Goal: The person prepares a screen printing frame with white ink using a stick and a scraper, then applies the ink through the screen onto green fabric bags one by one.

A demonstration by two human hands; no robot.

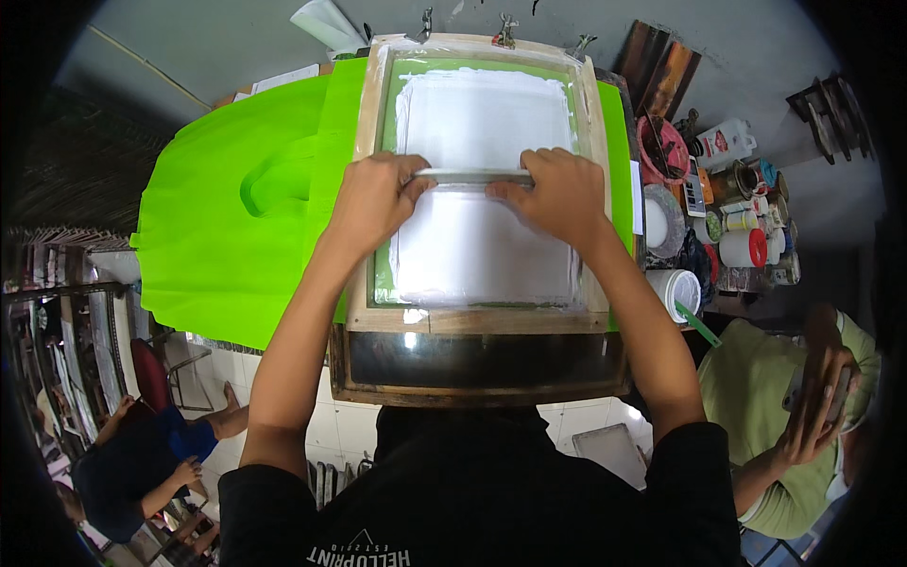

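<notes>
Both my hands grip a squeegee [472,178] that lies crosswise over a screen printing frame [482,323]. My left hand [374,194] is closed around its left end, my right hand [559,189] around its right end, thumbs on the near side. White ink [487,113] covers the mesh on both sides of the squeegee, with a green border of mesh around it. Clear tape lines the inside of the wooden frame. Bright green fabric bags [227,189] lie under the frame and spread out to the left. The squeegee's lower edge is hidden.
Hinge clamps [504,34] hold the frame's far edge. On the right stand an ink tub [675,291] with a green stick, a pink basin [663,149], a white jug [726,144] and several jars. One person in a green shirt [770,416] is at right; another [142,463] sits at left.
</notes>
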